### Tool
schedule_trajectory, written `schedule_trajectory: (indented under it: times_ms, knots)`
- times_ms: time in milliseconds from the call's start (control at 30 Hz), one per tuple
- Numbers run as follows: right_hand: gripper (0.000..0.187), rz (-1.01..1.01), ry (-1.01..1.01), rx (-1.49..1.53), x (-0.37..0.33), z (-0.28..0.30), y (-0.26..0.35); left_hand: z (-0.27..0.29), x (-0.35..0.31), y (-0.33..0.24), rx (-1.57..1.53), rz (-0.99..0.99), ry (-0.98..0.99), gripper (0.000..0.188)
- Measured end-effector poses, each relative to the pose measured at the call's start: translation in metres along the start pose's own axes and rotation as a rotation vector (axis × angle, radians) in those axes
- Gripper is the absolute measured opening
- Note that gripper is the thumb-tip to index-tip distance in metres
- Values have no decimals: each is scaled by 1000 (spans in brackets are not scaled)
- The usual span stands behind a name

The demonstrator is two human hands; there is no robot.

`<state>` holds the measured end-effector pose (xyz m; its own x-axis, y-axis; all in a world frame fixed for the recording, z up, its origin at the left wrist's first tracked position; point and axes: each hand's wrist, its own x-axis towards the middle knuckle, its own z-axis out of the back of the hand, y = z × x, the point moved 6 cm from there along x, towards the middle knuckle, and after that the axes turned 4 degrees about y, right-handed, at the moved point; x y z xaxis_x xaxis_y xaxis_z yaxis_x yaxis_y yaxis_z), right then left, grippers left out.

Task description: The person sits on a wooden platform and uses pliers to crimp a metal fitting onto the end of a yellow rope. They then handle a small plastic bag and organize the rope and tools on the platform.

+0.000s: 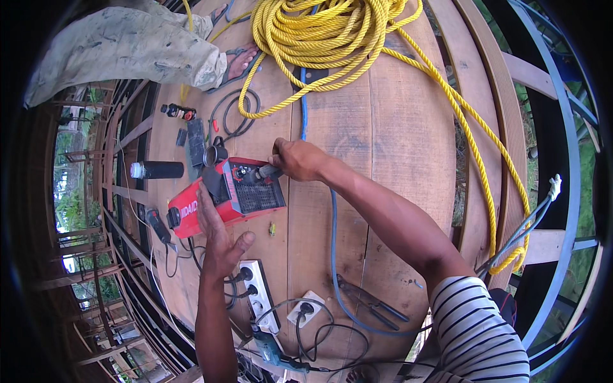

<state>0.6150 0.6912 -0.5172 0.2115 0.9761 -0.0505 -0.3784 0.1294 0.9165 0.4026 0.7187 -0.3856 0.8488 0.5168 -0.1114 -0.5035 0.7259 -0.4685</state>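
Observation:
A red box-shaped welding machine [246,214] with a black grille front lies on the wooden boards. My left hand [220,242] is pressed along its near side, fingers stretched out and thumb apart. At the front panel, my right hand [299,159] is closed around a dark cable connector [267,171], whose tip meets the panel beside a small knob [241,173]. The fingers hide part of the connector. A blue cable [333,236] passes beneath my right wrist and runs down the boards.
Coiled yellow rope [319,38] lies at the far side, near another person's sandalled foot [241,62]. A black bottle [159,170], a white power strip [262,297] with plugs, a teal power drill [271,350] and long-handled cutters [370,303] lie around. Open gaps show beyond the platform's edges.

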Motion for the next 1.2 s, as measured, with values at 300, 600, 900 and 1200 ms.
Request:
schedule_trajectory:
  times_ms: [300, 600, 900, 1200]
  knots:
    - [20, 304, -149, -276, -32, -10, 21, 6, -5, 4, 19, 27, 1, 134]
    - [27, 115, 41, -265, 1, -16, 24, 7, -1, 9, 1, 41, 14, 140]
    - [33, -26, 269, 116, 23, -17, 6, 11, -3, 7, 50, 62, 43, 142]
    - [30, 409, -85, -686, -22, -38, 98, 51, -33, 5, 96, 22, 52, 139]
